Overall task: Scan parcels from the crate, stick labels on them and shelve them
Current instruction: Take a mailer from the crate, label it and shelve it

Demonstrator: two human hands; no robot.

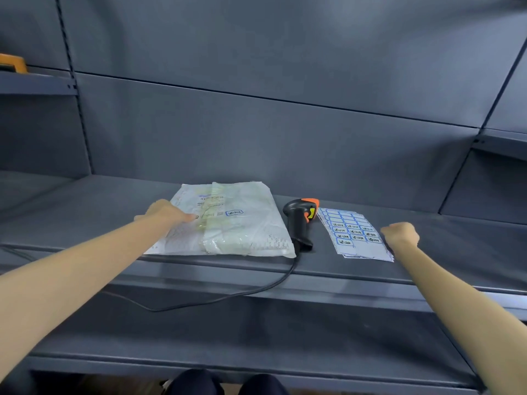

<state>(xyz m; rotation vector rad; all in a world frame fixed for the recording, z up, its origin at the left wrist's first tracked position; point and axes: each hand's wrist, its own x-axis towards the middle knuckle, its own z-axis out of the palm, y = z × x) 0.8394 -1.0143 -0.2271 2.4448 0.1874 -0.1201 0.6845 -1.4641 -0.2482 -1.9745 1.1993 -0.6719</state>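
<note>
A flat white plastic parcel (pixel 242 223) lies on the grey shelf (pixel 85 212), with a printed address label and a small blue sticker (pixel 234 213) on its top. My left hand (pixel 166 213) rests on the parcel's left side, fingers pressing down on the address label. A black and orange barcode scanner (pixel 301 219) lies just right of the parcel, its cable hanging over the shelf edge. Farther right lies a stack of blue label sheets (pixel 352 232). My right hand (pixel 400 235) is curled at the sheets' right edge, fingertips hidden.
A lower grey shelf (pixel 256 337) runs below the working shelf. An orange object (pixel 12 62) sits on a higher shelf at the far left. Another shelf bay (pixel 502 143) stands at the right. My dark-trousered knees (pixel 228 383) show at the bottom.
</note>
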